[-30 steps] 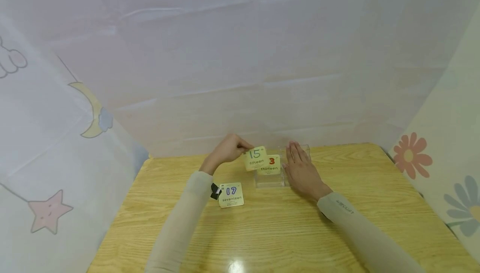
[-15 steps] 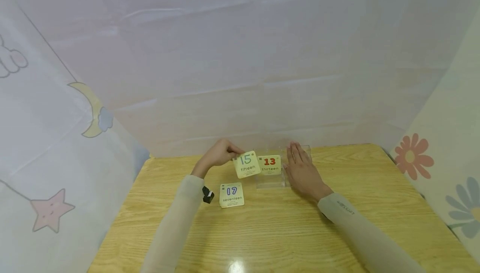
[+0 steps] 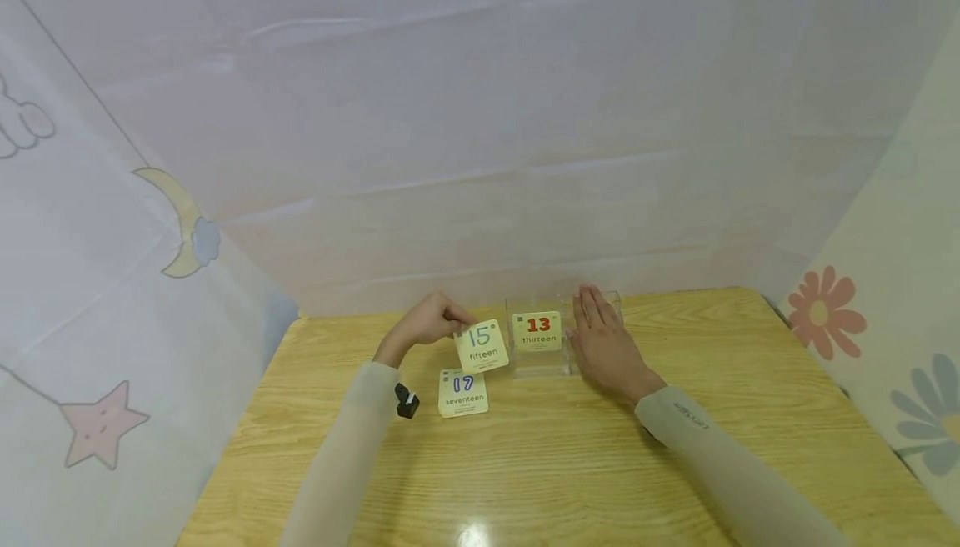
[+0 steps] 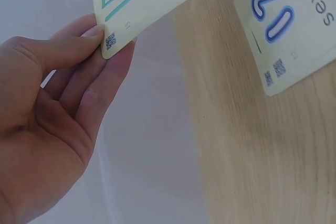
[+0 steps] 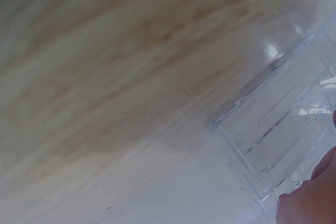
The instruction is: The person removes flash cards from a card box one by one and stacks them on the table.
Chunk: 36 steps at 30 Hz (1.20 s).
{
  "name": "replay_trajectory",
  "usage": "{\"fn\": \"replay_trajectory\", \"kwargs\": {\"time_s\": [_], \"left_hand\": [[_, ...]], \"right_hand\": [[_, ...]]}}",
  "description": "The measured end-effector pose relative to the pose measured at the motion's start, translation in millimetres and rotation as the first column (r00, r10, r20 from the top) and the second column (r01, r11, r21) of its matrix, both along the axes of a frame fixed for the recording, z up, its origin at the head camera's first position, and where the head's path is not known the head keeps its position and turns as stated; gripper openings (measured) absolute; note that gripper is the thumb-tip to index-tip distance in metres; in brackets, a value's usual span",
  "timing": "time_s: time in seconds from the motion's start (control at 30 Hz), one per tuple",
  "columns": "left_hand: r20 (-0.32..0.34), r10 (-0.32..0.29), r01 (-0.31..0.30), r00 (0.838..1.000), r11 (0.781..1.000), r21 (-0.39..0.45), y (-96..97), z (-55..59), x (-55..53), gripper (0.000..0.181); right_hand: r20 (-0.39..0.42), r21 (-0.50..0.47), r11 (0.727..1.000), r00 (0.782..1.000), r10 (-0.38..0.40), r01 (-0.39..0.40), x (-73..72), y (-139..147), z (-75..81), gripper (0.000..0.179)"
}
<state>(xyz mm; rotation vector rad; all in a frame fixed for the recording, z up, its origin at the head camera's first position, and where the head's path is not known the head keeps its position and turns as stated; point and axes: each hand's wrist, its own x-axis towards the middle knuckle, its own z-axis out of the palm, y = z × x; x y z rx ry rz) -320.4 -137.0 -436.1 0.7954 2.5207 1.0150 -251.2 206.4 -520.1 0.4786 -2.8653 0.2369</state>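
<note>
Saw wood-grain table [image 3: 570, 464] nearest, lit by a glare spot [image 3: 472, 534], and pale sleeves [image 3: 333, 455] entering over it. Noted small black device [image 3: 407, 402] at the left cuff. Past that, found seventeen card [image 3: 463, 402] flat on the table, face up, blue-purple numerals. Just beyond, found fifteen card [image 3: 482, 348] raised and tilted, pinched near one corner between thumb and fingers of left hand [image 3: 426, 322]. Covered part of the seventeen card's top edge in head view (showed apart in left wrist view). Read as pale yellow, rounded corners, blue-green numerals, QR code by the thumb. Further right, saw red-numbered thirteen card [image 3: 537, 332] in transparent holder [image 3: 542, 367]; found right hand [image 3: 609, 345] laid straight-fingered against the holder, gripping nothing, hiding much of its right side. Behind, saw creased pastel cloth [image 3: 450, 130], printed moon [image 3: 174, 197] at left.
</note>
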Motion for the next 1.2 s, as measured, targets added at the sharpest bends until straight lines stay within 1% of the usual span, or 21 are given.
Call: {"fn": "replay_trajectory", "kwargs": {"time_s": [0.17, 0.3, 0.43, 0.53, 0.67, 0.73, 0.8, 0.9, 0.97, 1.1, 1.2], "left_hand": [[0.098, 0.021, -0.021, 0.995, 1.000, -0.003, -9.2, -8.5, 1.4, 0.020], [0.165, 0.024, -0.026, 0.986, 1.000, 0.013, -17.5, -17.8, 1.1, 0.020], [0.219, 0.031, -0.033, 0.975, 0.999, 0.007, -26.5, -25.2, 1.8, 0.020], [0.265, 0.029, -0.031, 0.964, 1.000, 0.004, -33.3, -30.4, 2.3, 0.020], [0.338, 0.035, -0.038, 0.940, 0.999, 0.004, -40.7, -37.2, 2.0, 0.019], [0.362, 0.035, -0.040, 0.931, 0.999, 0.004, -43.5, -40.7, 1.9, 0.020], [0.379, 0.037, -0.042, 0.925, 0.999, 0.006, -45.7, -44.2, 2.0, 0.020], [0.391, 0.032, -0.042, 0.920, 0.999, 0.017, -48.1, -49.0, 2.1, 0.021], [0.401, 0.040, -0.052, 0.915, 0.998, 0.018, -49.2, -51.8, 1.8, 0.021], [0.403, 0.051, -0.064, 0.914, 0.998, 0.018, -50.6, -56.4, 1.0, 0.020], [0.402, 0.058, -0.070, 0.914, 0.997, 0.016, -50.8, -57.8, 0.8, 0.020]], "right_hand": [[0.006, 0.005, 1.000, 1.000, -0.002, 0.002, 0.1, 0, 0.1, 0.072], [0.003, -0.003, 1.000, 1.000, -0.001, 0.001, 0.2, 0, 0.4, 0.072], [-0.004, -0.003, 1.000, 1.000, 0.001, -0.001, 0.1, 0, 0.0, 0.071], [-0.010, 0.003, 1.000, 1.000, 0.001, -0.001, -0.4, 1, -1.8, 0.071], [-0.018, 0.006, 1.000, 1.000, 0.000, 0.000, -1.3, 1, -3.4, 0.071], [-0.016, 0.009, 1.000, 1.000, -0.001, 0.001, -1.6, 1, -3.4, 0.071], [-0.014, 0.012, 1.000, 1.000, 0.000, 0.000, -1.7, 1, -3.2, 0.071], [-0.012, 0.019, 1.000, 1.000, 0.001, -0.001, -1.5, 1, -2.7, 0.071], [-0.015, 0.021, 1.000, 1.000, 0.004, -0.003, -1.6, 2, -2.9, 0.072], [-0.016, 0.012, 1.000, 1.000, 0.004, -0.004, -2.2, 2, -3.6, 0.072], [-0.011, 0.008, 1.000, 1.000, 0.004, -0.004, -3.3, 2, -4.6, 0.072]]}}
